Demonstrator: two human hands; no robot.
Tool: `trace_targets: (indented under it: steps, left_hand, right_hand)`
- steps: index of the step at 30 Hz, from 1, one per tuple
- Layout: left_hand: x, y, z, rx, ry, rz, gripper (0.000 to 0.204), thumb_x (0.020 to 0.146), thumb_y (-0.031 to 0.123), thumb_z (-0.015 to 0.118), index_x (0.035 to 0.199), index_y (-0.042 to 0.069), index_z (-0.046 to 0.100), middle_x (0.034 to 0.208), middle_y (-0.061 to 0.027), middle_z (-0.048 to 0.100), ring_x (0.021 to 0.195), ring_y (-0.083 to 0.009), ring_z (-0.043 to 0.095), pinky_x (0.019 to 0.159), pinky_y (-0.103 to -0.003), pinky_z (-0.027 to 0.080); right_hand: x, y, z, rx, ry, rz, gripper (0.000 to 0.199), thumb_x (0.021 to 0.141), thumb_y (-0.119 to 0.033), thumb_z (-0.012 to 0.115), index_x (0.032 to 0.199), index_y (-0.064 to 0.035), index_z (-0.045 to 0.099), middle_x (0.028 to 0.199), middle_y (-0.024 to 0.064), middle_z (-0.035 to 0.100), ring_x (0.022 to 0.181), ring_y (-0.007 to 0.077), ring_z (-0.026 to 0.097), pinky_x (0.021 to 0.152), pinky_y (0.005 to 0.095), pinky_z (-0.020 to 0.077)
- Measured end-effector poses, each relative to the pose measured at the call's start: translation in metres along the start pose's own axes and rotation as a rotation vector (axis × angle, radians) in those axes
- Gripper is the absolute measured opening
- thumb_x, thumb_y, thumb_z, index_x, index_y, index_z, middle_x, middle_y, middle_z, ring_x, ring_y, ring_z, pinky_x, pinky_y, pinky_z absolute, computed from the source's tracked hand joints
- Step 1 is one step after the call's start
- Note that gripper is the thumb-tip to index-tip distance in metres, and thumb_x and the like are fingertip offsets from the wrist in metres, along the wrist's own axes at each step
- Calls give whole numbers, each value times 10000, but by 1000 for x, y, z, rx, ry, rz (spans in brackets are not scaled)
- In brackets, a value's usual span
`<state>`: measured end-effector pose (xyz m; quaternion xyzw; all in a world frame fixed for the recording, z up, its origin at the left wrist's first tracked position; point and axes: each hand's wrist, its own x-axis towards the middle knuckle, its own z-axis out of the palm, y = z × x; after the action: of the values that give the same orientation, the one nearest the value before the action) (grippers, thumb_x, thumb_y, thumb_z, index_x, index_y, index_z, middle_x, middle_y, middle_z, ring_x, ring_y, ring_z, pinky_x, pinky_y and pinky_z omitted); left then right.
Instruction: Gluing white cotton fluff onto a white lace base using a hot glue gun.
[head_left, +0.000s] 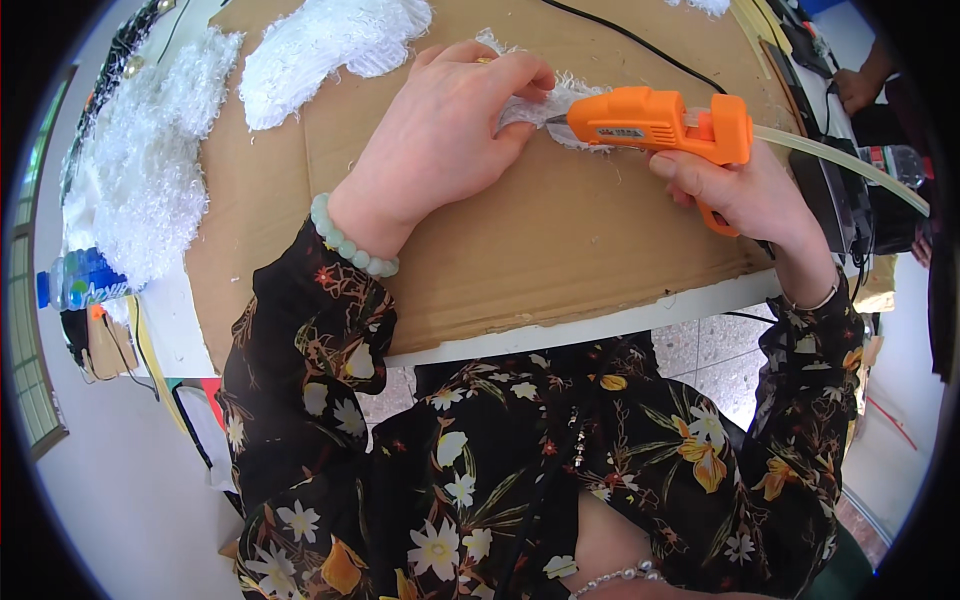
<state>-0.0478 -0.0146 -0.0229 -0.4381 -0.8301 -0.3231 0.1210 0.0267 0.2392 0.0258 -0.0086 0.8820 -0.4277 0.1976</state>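
An orange hot glue gun (640,118) is gripped in my right hand (745,190), its nozzle pointing left. From the gun's back a long translucent glue stick (850,155) curves off to the right. The nozzle tip touches or hovers just over a small white fringed fabric piece (578,132) on the cardboard; I cannot tell which. My left hand (450,135), wearing a pale green bead bracelet (348,243), has its fingers bent around the left end of that piece. Those fingers partly hide the piece.
A brown cardboard sheet (530,240) covers the table. White shaggy material (160,150) is heaped at the left, and a larger white fringed piece (325,50) lies at the far left. A blue-labelled bottle (85,280) lies beside the heap. A black cable (640,38) crosses the far side. Another person's hand (858,90) shows at right.
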Motion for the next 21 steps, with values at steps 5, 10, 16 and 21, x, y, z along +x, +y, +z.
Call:
trace_targets:
  steps: [5, 10, 16, 21]
  left_hand:
    - [-1, -2, 1, 2, 0, 0, 287, 727, 39, 631, 1012, 67, 609, 890, -58, 689, 926, -285, 608, 911, -408, 424]
    - [-1, -2, 1, 9, 8, 7, 285, 725, 38, 630, 1007, 70, 611, 874, -57, 684, 915, -283, 608, 903, -407, 423]
    - [-1, -2, 1, 21, 8, 17, 279, 721, 34, 626, 996, 71, 610, 864, -59, 685, 901, -283, 612, 892, -410, 427]
    - [0, 2, -3, 36, -36, -15, 296, 741, 43, 635, 1035, 73, 614, 934, -50, 688, 969, -270, 593, 915, -388, 433]
  right_hand:
    - [-2, 1, -1, -23, 15, -9, 275, 872, -256, 672, 1026, -37, 610, 740, -18, 583, 655, 66, 564, 587, 227, 441]
    - [-2, -1, -5, -127, -16, 77, 309, 874, -260, 670, 1072, -30, 609, 742, -14, 588, 657, 66, 560, 597, 228, 449]
    - [-3, 3, -5, -160, -3, 35, 328, 874, -272, 667, 1103, -43, 610, 697, -21, 569, 636, 64, 549, 587, 228, 442]
    - [-1, 0, -5, -157, -5, 21, 338, 874, -274, 666, 1121, -52, 599, 691, -19, 570, 619, 61, 540, 572, 226, 436]
